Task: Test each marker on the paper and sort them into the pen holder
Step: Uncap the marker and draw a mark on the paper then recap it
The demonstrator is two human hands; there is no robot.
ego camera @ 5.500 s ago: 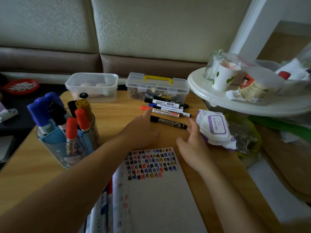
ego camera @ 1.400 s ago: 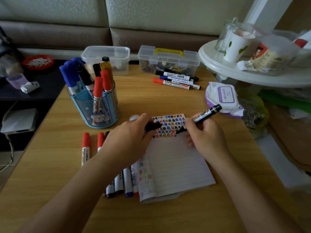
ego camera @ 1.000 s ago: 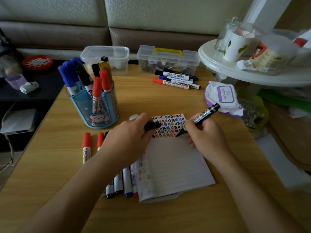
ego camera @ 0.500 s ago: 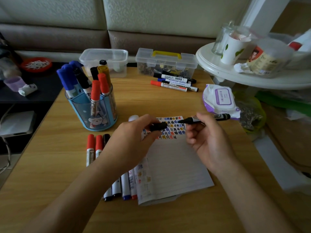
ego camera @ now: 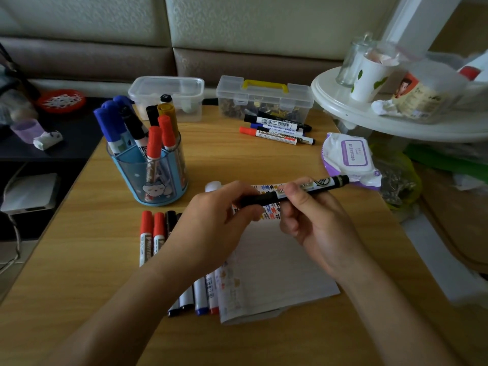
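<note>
Currently gripping black marker point(ego camera: 298, 189) with right hand point(ego camera: 317, 223) curled round barrel, pinching its capped left end with left hand point(ego camera: 211, 223). Holding it level, just above scribbled top of paper point(ego camera: 272, 273) on table point(ego camera: 87, 260). Showing blue pen holder point(ego camera: 150, 178) upright beyond paper to the left, packed with capped markers. Also showing row of markers point(ego camera: 151, 233) flat beside paper's left edge, partly under left forearm, plus loose markers point(ego camera: 277, 130) by clear box point(ego camera: 264, 101) at back.

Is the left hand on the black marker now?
Touching. The head view shows the left hand pinching the black marker at its left end; the right hand grips its barrel.
</note>
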